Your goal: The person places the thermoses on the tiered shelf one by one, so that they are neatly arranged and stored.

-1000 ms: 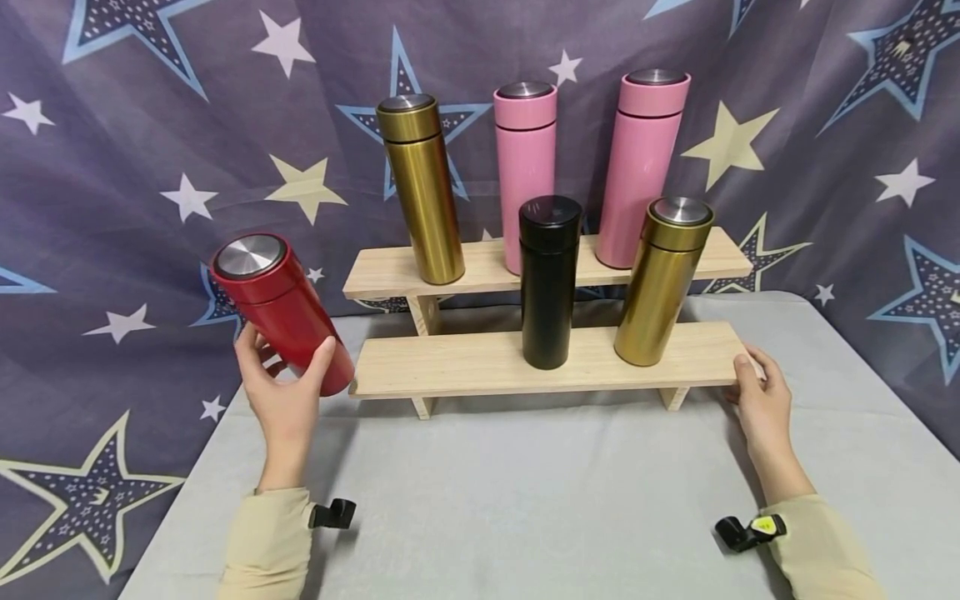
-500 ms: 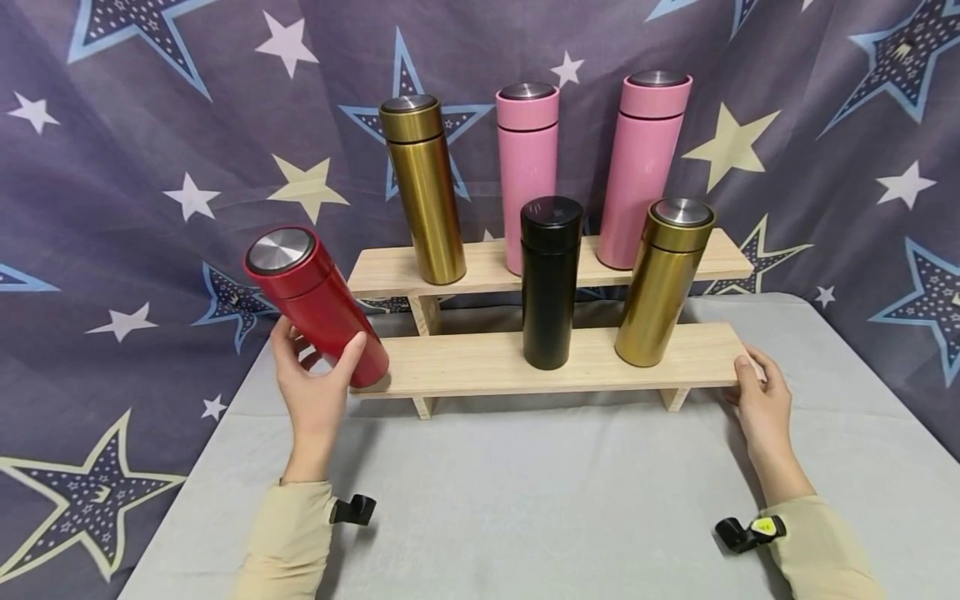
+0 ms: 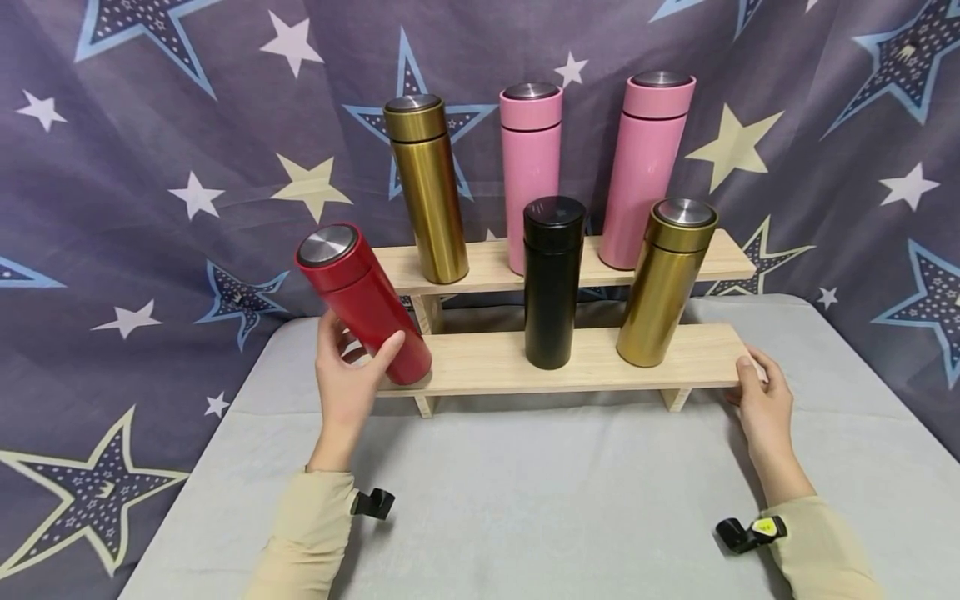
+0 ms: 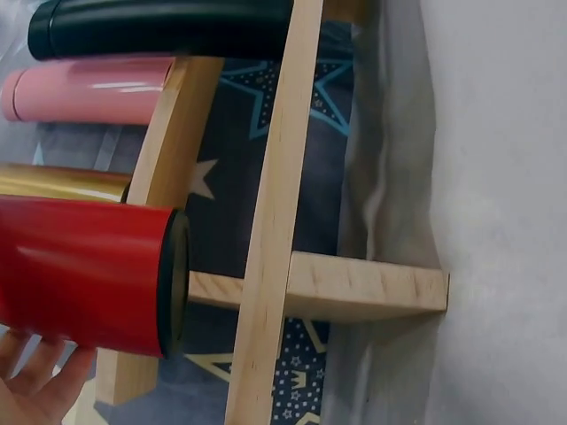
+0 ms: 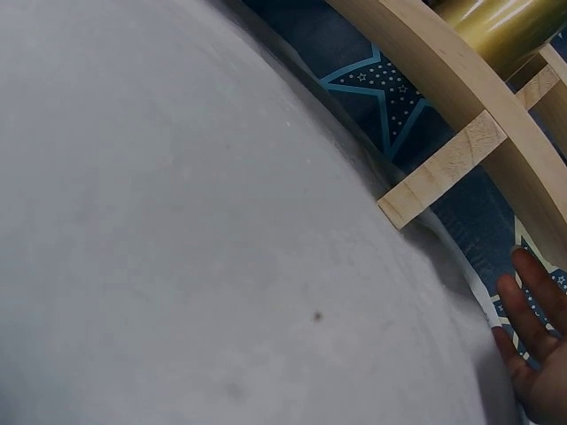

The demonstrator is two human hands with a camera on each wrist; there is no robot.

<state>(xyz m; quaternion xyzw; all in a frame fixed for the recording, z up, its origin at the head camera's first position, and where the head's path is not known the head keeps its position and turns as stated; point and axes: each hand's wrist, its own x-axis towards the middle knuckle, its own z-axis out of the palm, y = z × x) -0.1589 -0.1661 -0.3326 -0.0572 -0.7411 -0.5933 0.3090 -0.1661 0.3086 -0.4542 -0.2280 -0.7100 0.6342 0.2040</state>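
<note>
My left hand (image 3: pixel 347 398) grips a red thermos bottle (image 3: pixel 375 308) with a steel-topped lid, thumb on one side and fingers on the other. The bottle leans left over the left end of the wooden two-tier shelf (image 3: pixel 480 367). In the left wrist view, a gap shows between the red thermos's base (image 4: pixel 175 283) and the lower board (image 4: pixel 266 230). At the shelf's other end, my right hand (image 3: pixel 767 408) holds the lower board's corner, thumb at its edge. The right wrist view shows several of its fingers (image 5: pixel 530 319) below the board; the thumb is hidden there.
A black thermos (image 3: pixel 551 292) and a gold thermos (image 3: pixel 663 292) stand on the lower board. On the upper board are another gold thermos (image 3: pixel 431 200) and two pink ones (image 3: pixel 531 167). A star-patterned curtain (image 3: pixel 240 150) hangs behind the grey-covered table (image 3: pixel 555 500).
My left hand has carried the red thermos rightward, from beside the shelf to over the lower board's left end. The right hand stays at the board's right corner.
</note>
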